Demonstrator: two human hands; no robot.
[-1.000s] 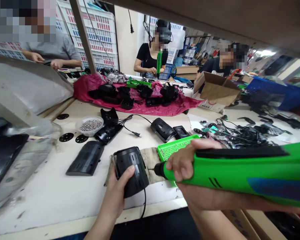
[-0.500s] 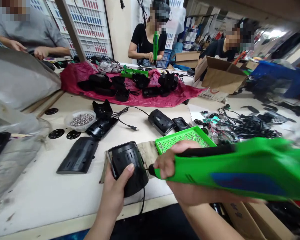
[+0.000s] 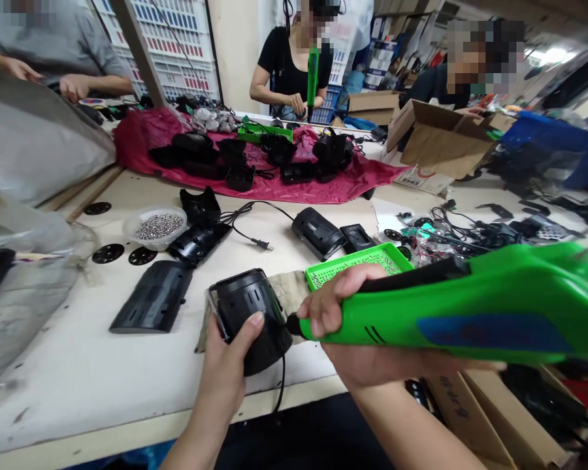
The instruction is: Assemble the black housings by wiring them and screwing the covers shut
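Note:
A black rounded housing [image 3: 255, 307] with side slots and a cable hanging below is gripped by my left hand [image 3: 230, 359], thumb on its front face. My right hand [image 3: 333, 313] is wrapped round a green electric screwdriver [image 3: 396, 320], which lies nearly level. Its black nose meets the right side of the housing; the bit's tip is hidden there. Under the housing is a worn cloth [image 3: 289, 294]. Behind my right hand sits a green tray [image 3: 323, 271] of small screws.
A bowl of screws [image 3: 159, 225], black discs [image 3: 108, 253] and black shells [image 3: 151, 297] lie left. Another shell [image 3: 318, 233] sits farther back. Beyond are a pink cloth [image 3: 294, 189] with black parts, an open carton [image 3: 441, 143] and three people. Wires are at right.
The screwdriver's nose has moved left, closing the small gap to the housing. The whole view has shifted slightly. Both hands keep their holds.

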